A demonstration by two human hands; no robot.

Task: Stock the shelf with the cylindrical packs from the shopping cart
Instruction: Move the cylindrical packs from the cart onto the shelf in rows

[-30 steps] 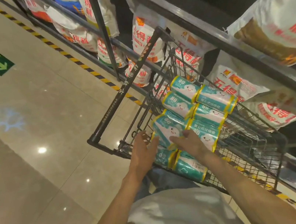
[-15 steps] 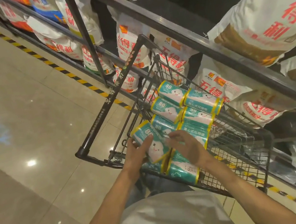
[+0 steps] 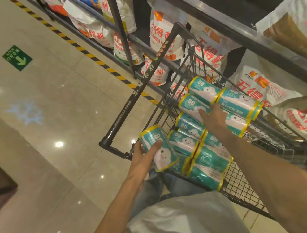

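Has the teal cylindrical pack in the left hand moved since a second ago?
Yes. The teal cylindrical pack, gripped by the left hand, has lifted off the stack toward the black wire shopping cart's handle end, left of the remaining packs.

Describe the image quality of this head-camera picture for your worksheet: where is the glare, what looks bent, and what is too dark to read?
Head view: ceiling lights glare as bright spots on the glossy floor; the wide lens bows the shelf rail and tilts the scene; the shelf's upper right is near black; printing on the cylindrical packs is soft, barely readable.

Cylindrical packs read "80"; sacks read "五得利".
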